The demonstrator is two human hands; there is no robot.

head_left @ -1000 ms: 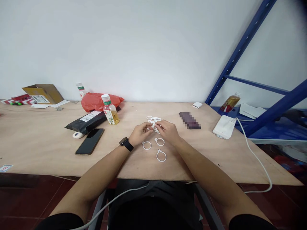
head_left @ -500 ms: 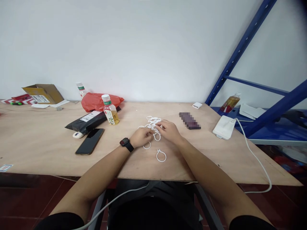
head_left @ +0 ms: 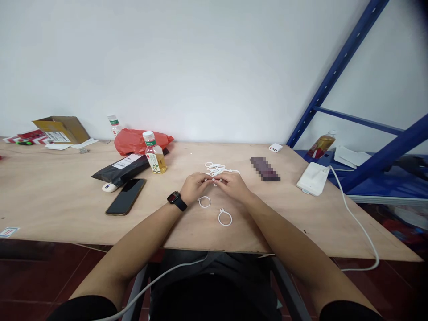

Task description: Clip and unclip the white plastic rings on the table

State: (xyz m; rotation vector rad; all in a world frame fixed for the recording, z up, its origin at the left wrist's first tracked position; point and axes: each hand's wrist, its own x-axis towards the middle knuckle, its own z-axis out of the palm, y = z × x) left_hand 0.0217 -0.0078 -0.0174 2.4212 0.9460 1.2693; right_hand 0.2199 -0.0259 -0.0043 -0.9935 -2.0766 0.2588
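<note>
White tabbed rings (head_left: 217,170) sit heaped on the desk (head_left: 190,232), just beyond the fingers, as I watch from afar. And there's the change: 0.5 s ago a ring showed below the fingertips; now it's out of sight there, and the fingertips have drawn together! Left hand (head_left: 195,186) and right hand (head_left: 235,185) both pinch a small white piece (head_left: 213,180), mostly covered, so I'd judge they're working 1 ring between them. Another 2 lie loose: the left ring (head_left: 210,202) beside the left hand, the front ring (head_left: 225,225) nearer the edge, both untouched.
</note>
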